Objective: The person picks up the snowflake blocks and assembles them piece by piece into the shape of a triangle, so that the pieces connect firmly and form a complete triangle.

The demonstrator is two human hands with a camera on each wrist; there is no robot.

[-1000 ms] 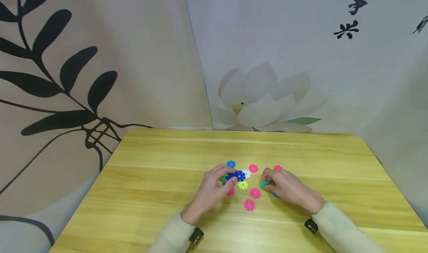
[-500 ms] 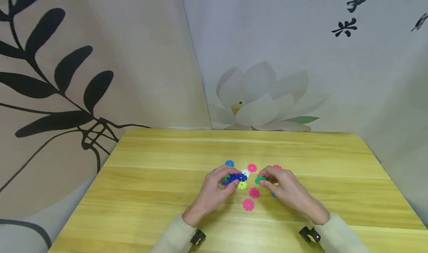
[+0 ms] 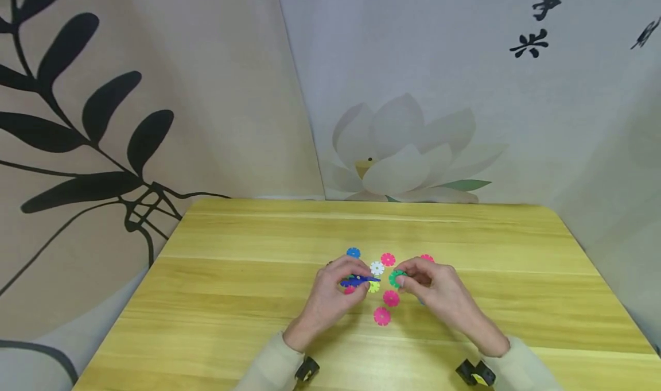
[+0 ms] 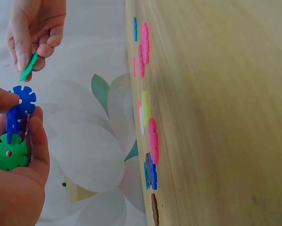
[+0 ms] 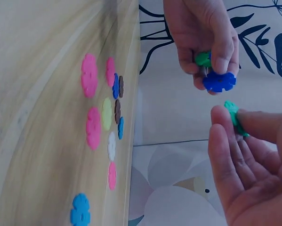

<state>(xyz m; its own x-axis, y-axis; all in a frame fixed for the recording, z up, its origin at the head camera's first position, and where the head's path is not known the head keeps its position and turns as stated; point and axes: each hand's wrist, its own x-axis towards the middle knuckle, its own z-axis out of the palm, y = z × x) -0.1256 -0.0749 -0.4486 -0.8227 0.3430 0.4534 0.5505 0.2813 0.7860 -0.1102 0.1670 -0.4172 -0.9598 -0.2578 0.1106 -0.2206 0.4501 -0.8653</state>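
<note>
My left hand [image 3: 327, 293] pinches a small assembly of notched interlocking discs between thumb and fingers. A blue disc [image 4: 27, 98] sits at its outer end, joined through more blue to a green disc [image 4: 10, 153] near the palm. Facing it, my right hand [image 3: 446, 293] pinches a single green disc [image 5: 235, 117] between thumb and fingertips. A small gap separates this green disc from the blue end of the assembly. Both hands are held above the table, as the wrist views show. Fingers partly hide the assembly in the head view.
Loose discs lie flat on the wooden table [image 3: 248, 316] under and around the hands. Among them are a white disc [image 3: 377, 268], a yellow-green disc [image 3: 374, 287], several pink discs [image 3: 382, 316], a light blue disc [image 3: 353, 253] and brown discs [image 5: 117, 111].
My right hand has lifted the green disc and brought it left, closer to the left hand. The blue end of the left hand's assembly has turned from face-on to nearly edge-on.
</note>
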